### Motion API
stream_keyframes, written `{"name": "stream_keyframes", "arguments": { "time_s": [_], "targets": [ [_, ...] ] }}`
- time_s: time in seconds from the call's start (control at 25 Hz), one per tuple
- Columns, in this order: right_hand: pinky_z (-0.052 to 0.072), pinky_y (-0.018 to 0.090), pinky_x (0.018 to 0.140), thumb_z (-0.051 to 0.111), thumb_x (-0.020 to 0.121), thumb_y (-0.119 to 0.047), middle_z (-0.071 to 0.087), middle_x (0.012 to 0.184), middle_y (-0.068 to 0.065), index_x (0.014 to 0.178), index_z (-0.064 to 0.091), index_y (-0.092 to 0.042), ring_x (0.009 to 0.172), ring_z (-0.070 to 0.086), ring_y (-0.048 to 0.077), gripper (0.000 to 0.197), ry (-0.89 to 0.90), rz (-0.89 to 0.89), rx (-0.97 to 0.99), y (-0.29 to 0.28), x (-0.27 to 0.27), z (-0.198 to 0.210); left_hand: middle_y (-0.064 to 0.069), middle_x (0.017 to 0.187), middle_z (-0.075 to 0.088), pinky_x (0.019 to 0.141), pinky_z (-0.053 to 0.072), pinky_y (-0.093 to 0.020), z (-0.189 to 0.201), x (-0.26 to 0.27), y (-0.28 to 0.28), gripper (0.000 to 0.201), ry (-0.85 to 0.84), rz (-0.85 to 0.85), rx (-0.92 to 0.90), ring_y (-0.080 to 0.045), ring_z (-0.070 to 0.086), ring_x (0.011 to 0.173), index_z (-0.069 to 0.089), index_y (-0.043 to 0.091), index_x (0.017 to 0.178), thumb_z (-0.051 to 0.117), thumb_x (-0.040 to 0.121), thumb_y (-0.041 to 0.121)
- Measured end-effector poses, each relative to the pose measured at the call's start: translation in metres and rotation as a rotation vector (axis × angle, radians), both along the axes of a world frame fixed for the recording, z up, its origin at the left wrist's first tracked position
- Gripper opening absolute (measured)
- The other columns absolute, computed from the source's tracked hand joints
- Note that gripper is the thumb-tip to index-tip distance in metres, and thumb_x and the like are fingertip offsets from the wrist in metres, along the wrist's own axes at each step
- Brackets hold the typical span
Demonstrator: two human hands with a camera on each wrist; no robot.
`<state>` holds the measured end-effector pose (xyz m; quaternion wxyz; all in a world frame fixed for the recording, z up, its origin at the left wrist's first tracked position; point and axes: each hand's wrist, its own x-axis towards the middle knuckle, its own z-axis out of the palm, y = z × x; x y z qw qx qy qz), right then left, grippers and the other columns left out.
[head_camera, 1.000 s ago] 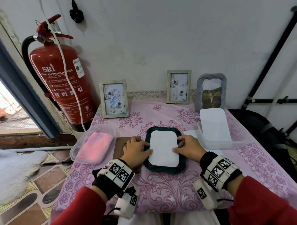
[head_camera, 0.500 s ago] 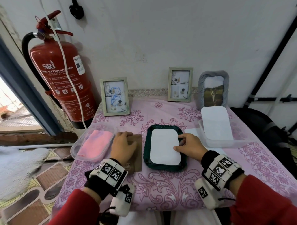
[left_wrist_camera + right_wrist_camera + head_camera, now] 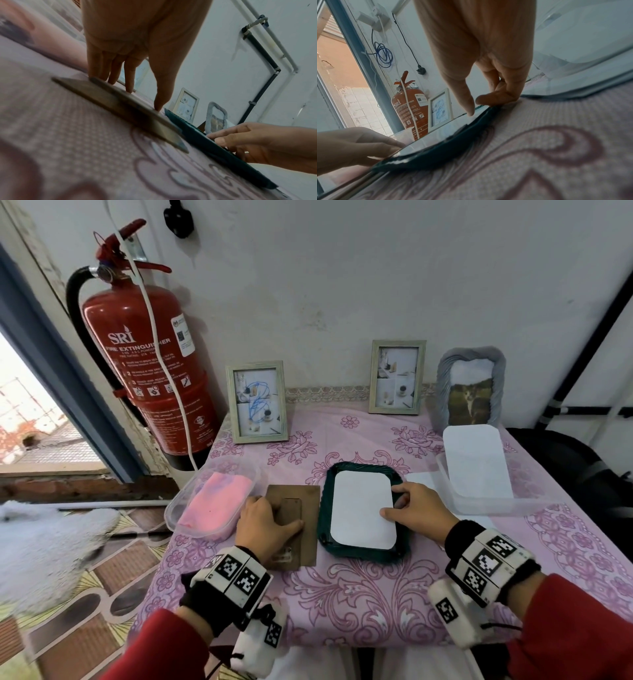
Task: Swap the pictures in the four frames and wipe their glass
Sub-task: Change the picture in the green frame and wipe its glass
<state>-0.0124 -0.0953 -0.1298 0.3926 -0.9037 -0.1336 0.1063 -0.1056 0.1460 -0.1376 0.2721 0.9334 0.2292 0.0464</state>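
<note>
A dark green frame (image 3: 323, 508) lies face down mid-table with a white sheet (image 3: 359, 508) in its opening. My right hand (image 3: 392, 501) holds its right rim: the thumb presses the sheet and the curled fingers (image 3: 498, 99) sit on the rim (image 3: 436, 152). Left of it lies the brown backing board (image 3: 310, 508). My left hand (image 3: 277, 513) rests on that board with straight fingers (image 3: 128, 81) and thumb touching it. Three more frames stand against the wall: a pale green one (image 3: 257, 402), a second pale green one (image 3: 397, 376) and a grey one (image 3: 471, 386).
A clear tub with a pink cloth (image 3: 214, 505) sits at the table's left edge. A second clear tub (image 3: 479, 505) at the right holds a white sheet (image 3: 474, 460). A red fire extinguisher (image 3: 150, 371) hangs left of the table. A black bag (image 3: 565, 460) lies at the right.
My left hand left the green frame's left rim and moved left onto the brown backing board. My right hand stayed on the frame's right rim.
</note>
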Motion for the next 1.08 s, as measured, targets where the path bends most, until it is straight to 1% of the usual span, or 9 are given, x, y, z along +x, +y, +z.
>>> {"name": "stream_keyframes", "arguments": {
  "time_s": [0.2,0.32,0.48,0.6,0.68,0.8,0.92,1.0,1.08],
  "targets": [
    [0.040,0.025,0.074,0.071,0.079,-0.014,0.056,0.075,0.001,0.117,0.060,-0.008,0.077,0.054,0.016,0.040,0.007,-0.003,0.012,-0.001,0.000,0.001,-0.014,0.121,0.050,0.099,0.039,-0.037,0.008,0.000,-0.012,0.057,0.047,0.028,0.070,-0.029,0.045,0.117,0.053,0.006,0.112,0.072,0.073,0.043],
    [0.040,0.024,0.072,0.070,0.079,-0.014,0.058,0.077,0.004,0.114,0.062,-0.009,0.076,0.054,0.016,0.036,0.000,0.002,0.008,0.000,0.000,0.001,-0.016,0.128,0.044,0.101,0.037,-0.040,0.013,0.003,-0.019,0.070,0.127,0.042,0.096,-0.033,0.040,0.123,0.043,0.005,0.124,0.071,0.074,0.044],
    [0.034,0.022,0.061,0.068,0.080,-0.012,0.059,0.076,0.007,0.110,0.064,-0.005,0.074,0.054,0.017,0.031,-0.029,0.002,-0.011,0.000,-0.001,0.002,-0.018,0.133,0.039,0.106,0.034,-0.046,0.017,0.006,-0.019,0.081,0.149,0.078,0.018,-0.034,0.037,0.129,0.033,0.009,0.133,0.075,0.072,0.042],
    [0.032,0.019,0.064,0.068,0.082,-0.016,0.053,0.077,0.000,0.121,0.058,-0.005,0.078,0.051,0.016,0.042,-0.009,-0.032,-0.015,-0.001,0.000,0.000,-0.016,0.134,0.039,0.108,0.032,-0.047,0.016,0.007,-0.018,0.089,0.134,0.118,-0.053,-0.033,0.036,0.130,0.033,0.013,0.134,0.079,0.065,0.043],
    [0.032,0.019,0.068,0.068,0.082,-0.017,0.050,0.081,-0.002,0.127,0.054,-0.006,0.081,0.049,0.014,0.048,0.010,-0.051,-0.018,-0.002,0.001,0.000,-0.016,0.130,0.037,0.107,0.035,-0.042,0.016,0.006,-0.020,0.091,0.057,0.107,-0.086,-0.033,0.037,0.127,0.035,0.011,0.134,0.082,0.062,0.041],
    [0.033,0.018,0.063,0.068,0.081,-0.016,0.049,0.081,-0.006,0.126,0.056,-0.006,0.083,0.047,0.013,0.047,0.004,-0.047,-0.025,-0.004,0.004,0.002,-0.016,0.128,0.035,0.102,0.036,-0.032,0.018,0.006,-0.023,0.082,-0.105,0.060,-0.132,-0.030,0.042,0.120,0.036,0.008,0.135,0.078,0.069,0.033],
    [0.035,0.021,0.074,0.067,0.081,-0.012,0.050,0.090,0.005,0.124,0.057,-0.004,0.091,0.044,0.016,0.045,-0.020,-0.067,-0.016,-0.005,0.007,0.005,-0.017,0.130,0.044,0.102,0.039,-0.034,0.029,0.011,-0.019,0.058,-0.194,0.100,-0.211,-0.031,0.048,0.117,0.038,0.006,0.137,0.062,0.087,0.023],
    [0.046,0.032,0.078,0.064,0.082,-0.006,0.051,0.080,0.005,0.123,0.058,-0.002,0.086,0.048,0.019,0.041,-0.009,-0.093,0.006,-0.007,0.008,0.006,-0.017,0.118,0.058,0.097,0.045,-0.036,0.037,0.014,-0.010,0.042,-0.191,0.099,-0.274,-0.029,0.056,0.107,0.049,0.003,0.131,0.056,0.090,0.012],
    [0.050,0.040,0.084,0.059,0.083,0.001,0.047,0.071,-0.001,0.122,0.057,0.000,0.082,0.050,0.021,0.040,0.023,-0.100,0.013,-0.009,0.008,0.005,-0.015,0.103,0.065,0.088,0.049,-0.035,0.047,0.014,-0.003,0.032,-0.192,0.075,-0.345,-0.027,0.060,0.094,0.059,0.003,0.121,0.054,0.089,0.004]
  ]
}}
